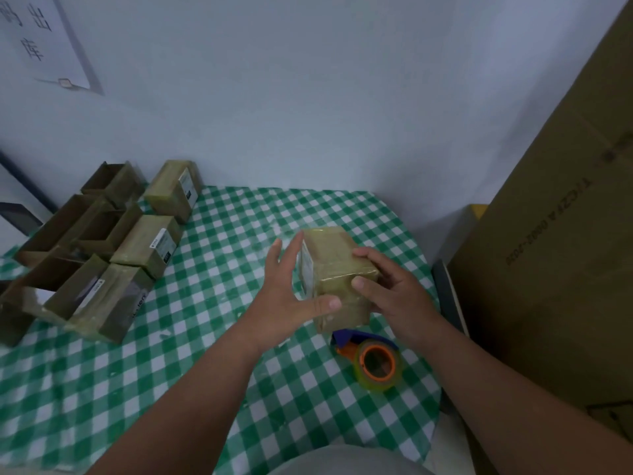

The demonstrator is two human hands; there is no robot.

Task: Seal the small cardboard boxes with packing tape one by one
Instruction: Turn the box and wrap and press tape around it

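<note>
Box stock, far left: open small boxes (85,231) and closed ones (150,246) stand in a cluster at the left edge of the tabletop (222,337), well apart from the work in the middle.
Left hand: the left hand (291,293) lies flat and wide against the left side of the box in hand (334,275), fingers straight, thumb across the near face.
Box in hand: it sits mid-tabletop between both hands, glossy with tape over its top and sides, a white label on its left face.
Right hand: the right hand (387,286) grips the box's right near corner, fingers curled over the top edge and thumb on the near face.
Tape dispenser: the tape dispenser (371,358) lies on the tabletop just near of the box, untouched.
Step, as I judge it: smoothing tape down. Press from the centre outward with the flat palm, hold the corner firm so the box cannot twist, and rub the seams and ends until no bubbles or lifted edges show.
Large carton, right: a large carton (561,234) stands beside the tabletop.
</note>
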